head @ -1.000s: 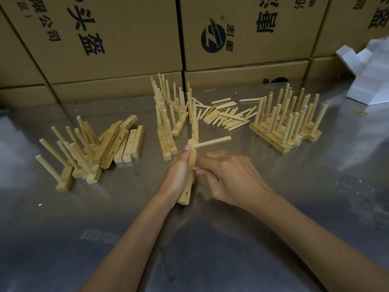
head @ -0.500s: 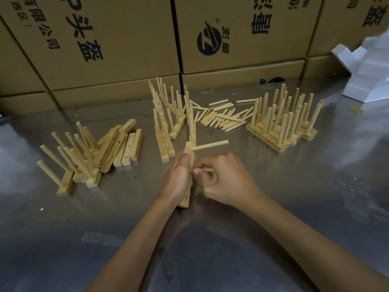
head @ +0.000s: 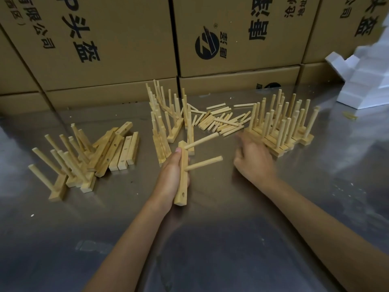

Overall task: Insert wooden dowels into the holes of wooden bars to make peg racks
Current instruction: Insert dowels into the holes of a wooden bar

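Note:
My left hand (head: 170, 178) grips a wooden bar (head: 182, 186) on end above the steel table. Two dowels stick out of the bar to the right: an upper dowel (head: 203, 140) and a lower dowel (head: 205, 163). One hole near the bar's bottom end shows with nothing in it. My right hand (head: 253, 159) is away from the bar, to the right, its fingers blurred and stretched toward the pile of loose dowels (head: 221, 121). It holds nothing.
Finished peg racks (head: 282, 125) stand at the right, more racks (head: 164, 121) in the middle, and racks with bare bars (head: 117, 150) at the left. Cardboard boxes (head: 126, 43) wall off the back. White foam (head: 366, 81) sits at the far right.
My right hand pushed a second dowel into the bar, let go and moved right and away toward the loose dowels. The left hand keeps its grip on the bar.

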